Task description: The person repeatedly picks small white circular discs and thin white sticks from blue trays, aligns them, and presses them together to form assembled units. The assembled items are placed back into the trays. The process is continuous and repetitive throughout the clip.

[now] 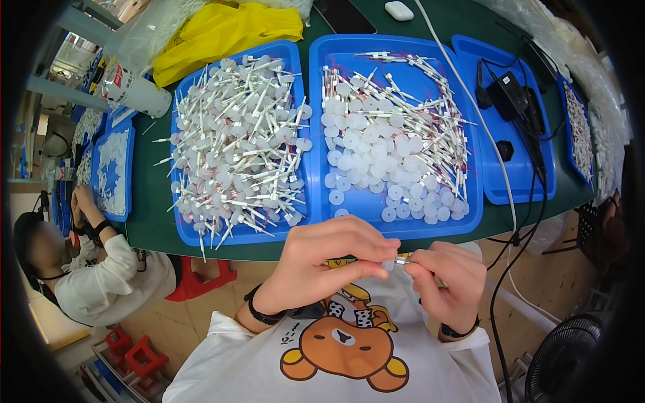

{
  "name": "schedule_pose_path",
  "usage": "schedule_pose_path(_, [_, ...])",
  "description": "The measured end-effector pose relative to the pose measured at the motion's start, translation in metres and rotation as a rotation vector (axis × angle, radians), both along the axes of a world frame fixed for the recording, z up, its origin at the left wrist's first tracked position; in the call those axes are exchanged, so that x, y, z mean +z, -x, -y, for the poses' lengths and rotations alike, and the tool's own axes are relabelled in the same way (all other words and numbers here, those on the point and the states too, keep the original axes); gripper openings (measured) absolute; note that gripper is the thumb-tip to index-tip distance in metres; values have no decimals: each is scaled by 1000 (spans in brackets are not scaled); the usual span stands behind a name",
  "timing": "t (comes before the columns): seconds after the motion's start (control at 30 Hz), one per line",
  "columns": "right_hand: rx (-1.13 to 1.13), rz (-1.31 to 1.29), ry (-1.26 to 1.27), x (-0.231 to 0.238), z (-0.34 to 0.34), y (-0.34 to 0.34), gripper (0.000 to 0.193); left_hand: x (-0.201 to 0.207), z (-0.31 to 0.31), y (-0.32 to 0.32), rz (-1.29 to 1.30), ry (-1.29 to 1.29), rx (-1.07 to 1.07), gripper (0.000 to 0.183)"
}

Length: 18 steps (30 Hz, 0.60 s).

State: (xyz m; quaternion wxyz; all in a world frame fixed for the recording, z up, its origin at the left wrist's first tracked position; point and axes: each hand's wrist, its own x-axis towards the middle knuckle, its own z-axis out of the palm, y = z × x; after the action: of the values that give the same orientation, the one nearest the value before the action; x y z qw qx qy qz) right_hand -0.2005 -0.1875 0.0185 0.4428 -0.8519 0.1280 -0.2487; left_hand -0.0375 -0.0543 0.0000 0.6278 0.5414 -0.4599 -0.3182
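Note:
Just past the table's near edge, my left hand [332,252] pinches a small translucent white disc [388,264] between thumb and fingers. My right hand [449,279] grips a thin white stick-like part [401,260], whose narrow end meets the disc. The fingers hide most of the stick. In front of the hands, the right blue tray [475,201] holds loose translucent discs [369,151] with thin white sticks [443,121] behind and beside them. A left blue tray [304,74] is heaped with sticks that have discs on them [235,148].
A white cable [463,87] crosses the right tray. Beyond it, another blue tray [494,181] holds a black adapter [508,94] and cables. A yellow bag [228,30], a white cup [138,91] and a phone [344,15] lie around the trays. A person [107,275] sits at the left.

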Motion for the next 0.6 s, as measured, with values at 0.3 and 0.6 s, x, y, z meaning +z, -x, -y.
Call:
schedule_pose_path(0.3, [30, -83, -515, -4, -13, -7, 2, -9, -10, -4, -91, 6, -5, 26])
schedule_pose_path(0.6, [62, -100, -92, -14, -10, -34, 26, 10, -40, -19, 333, -111, 406, 25])
